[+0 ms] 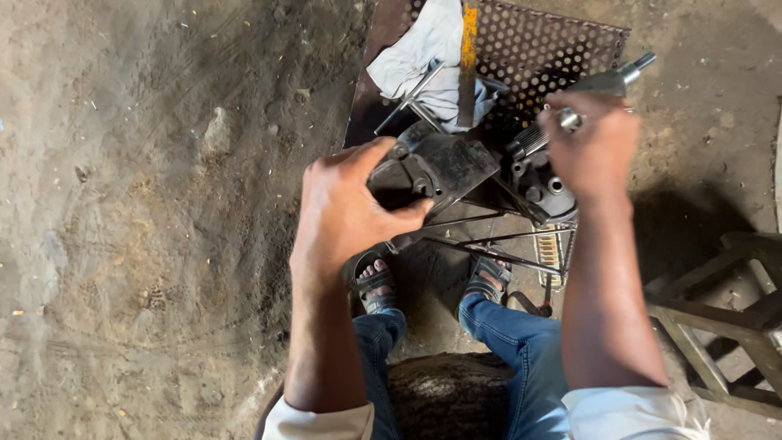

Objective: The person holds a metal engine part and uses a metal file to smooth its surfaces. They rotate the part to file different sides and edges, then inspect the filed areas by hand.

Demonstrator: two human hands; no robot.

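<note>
Dark, greasy cast-metal engine casing [444, 167], flat-faced and angular, tilted up on edge over thin steel rods, gripped at its near-left corner. Just right of it, touching, a blackened round engine block [542, 183] with several bolt holes on its upper face. Grey metal shaft [599, 84] with a ribbed, splined lower section and a narrow bright tip, slanting up to the right from the block, clasped around its middle.
</note>
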